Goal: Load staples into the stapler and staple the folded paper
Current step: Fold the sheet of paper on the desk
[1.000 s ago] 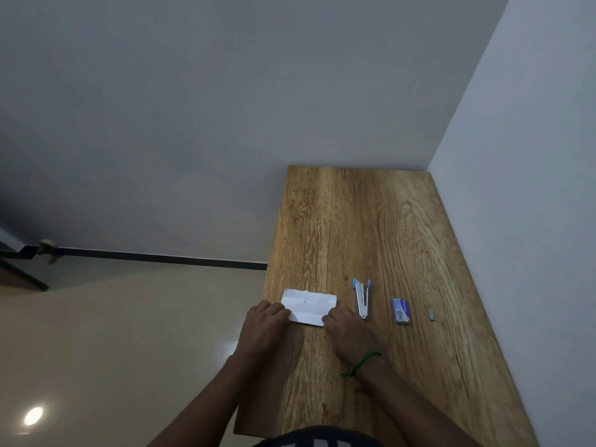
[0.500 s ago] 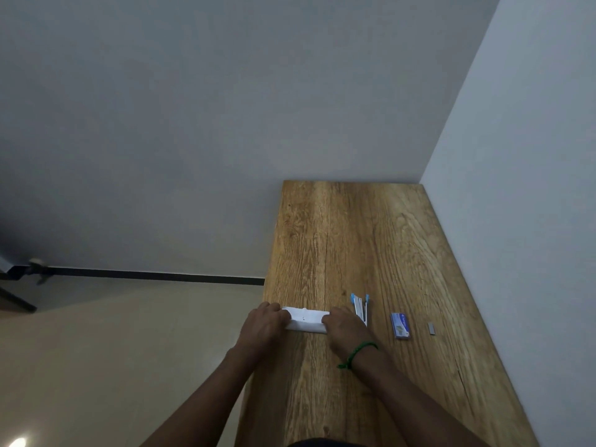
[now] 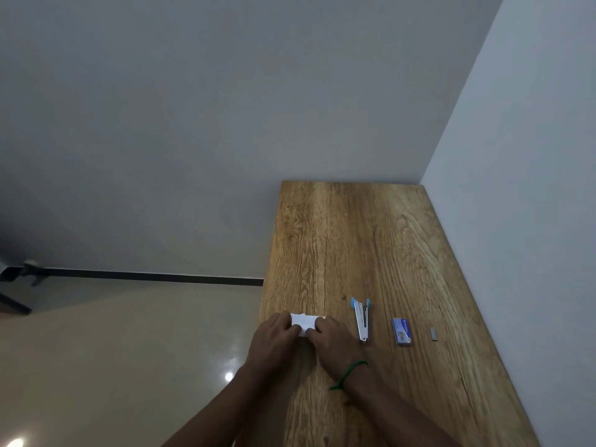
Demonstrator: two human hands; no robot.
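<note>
A small folded white paper (image 3: 304,322) lies on the wooden table (image 3: 354,240) near its left edge. My left hand (image 3: 274,338) grips the paper's left end, and my right hand (image 3: 332,338), with a green band on the wrist, grips its right end. Both hands cover the paper's near edge. To the right lies a silver stapler (image 3: 362,321) with blue tips, hinged open in a narrow V. Farther right sit a small blue staple box (image 3: 402,331) and a short grey strip of staples (image 3: 433,334).
A white wall runs along the table's right side and another behind its far end. To the left of the table is beige floor with a dark skirting line. The table's left edge is just beside my left hand.
The paper has been folded smaller: it was a wide rectangle a second ago and is now a short narrow piece. My hands have drawn closer together on it.
</note>
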